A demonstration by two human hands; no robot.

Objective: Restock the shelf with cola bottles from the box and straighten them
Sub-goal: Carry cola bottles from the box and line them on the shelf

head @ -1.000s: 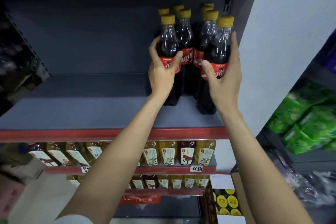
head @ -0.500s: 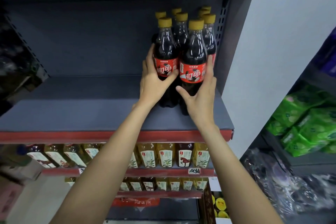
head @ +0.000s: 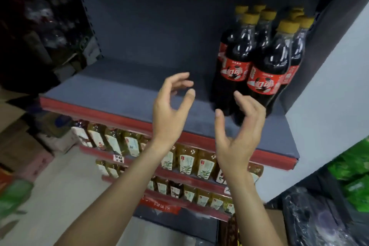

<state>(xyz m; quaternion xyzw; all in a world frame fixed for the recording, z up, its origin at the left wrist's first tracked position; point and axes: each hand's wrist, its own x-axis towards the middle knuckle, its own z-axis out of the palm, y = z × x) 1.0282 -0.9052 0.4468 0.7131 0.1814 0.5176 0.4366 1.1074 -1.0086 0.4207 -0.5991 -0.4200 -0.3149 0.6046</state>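
Observation:
Several cola bottles (head: 263,66) with yellow caps and red labels stand upright in a tight cluster at the right end of the grey shelf (head: 123,94), against the white side panel. My left hand (head: 169,110) hovers in front of the shelf, left of the bottles, fingers loosely curled and holding nothing. My right hand (head: 237,132) hangs just below and in front of the nearest bottle, fingers loosely curled, also holding nothing. Neither hand touches a bottle. The box is hardly visible; only a cardboard edge (head: 275,219) shows at the bottom.
The shelf left of the bottles is bare up to its red front lip (head: 111,116). Rows of yellow tea bottles (head: 187,162) fill the lower shelves. A white panel (head: 329,90) bounds the right side; green packets (head: 353,166) lie beyond it. Cardboard boxes (head: 22,142) sit on the floor left.
Both hands let go of the front two cola bottles and drew back toward me. The view swung left and down, so the bottles now sit upper right.

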